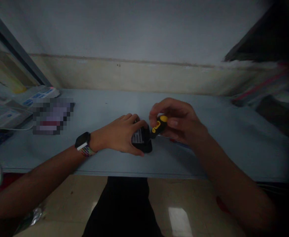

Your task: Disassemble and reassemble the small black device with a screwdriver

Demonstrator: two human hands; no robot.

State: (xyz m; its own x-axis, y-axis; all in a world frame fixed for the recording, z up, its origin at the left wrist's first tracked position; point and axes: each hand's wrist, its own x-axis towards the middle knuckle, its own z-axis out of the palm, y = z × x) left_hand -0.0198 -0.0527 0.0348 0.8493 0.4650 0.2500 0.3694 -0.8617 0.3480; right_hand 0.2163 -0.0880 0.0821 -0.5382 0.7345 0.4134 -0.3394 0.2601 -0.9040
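My left hand (121,133) lies over a small black device (147,146) and grips it by its sides against the table. A pale printed label (137,136) shows on the upper face of the device, between thumb and fingers. My right hand (181,120) is closed on a black-and-yellow screwdriver (157,127), held tilted with its yellow end up. The tool's lower end reaches the right side of the device; its tip is too dark to make out. Behind the right hand, a thin blue and red item (181,143) lies partly hidden on the table.
The grey-blue table (95,102) backs onto a wall. At the left are a white power strip (39,97), a white cable (11,128) and a blurred-out flat object (53,118). Blurred items (263,82) stand at the far right. The table's front edge (174,176) runs above my legs.
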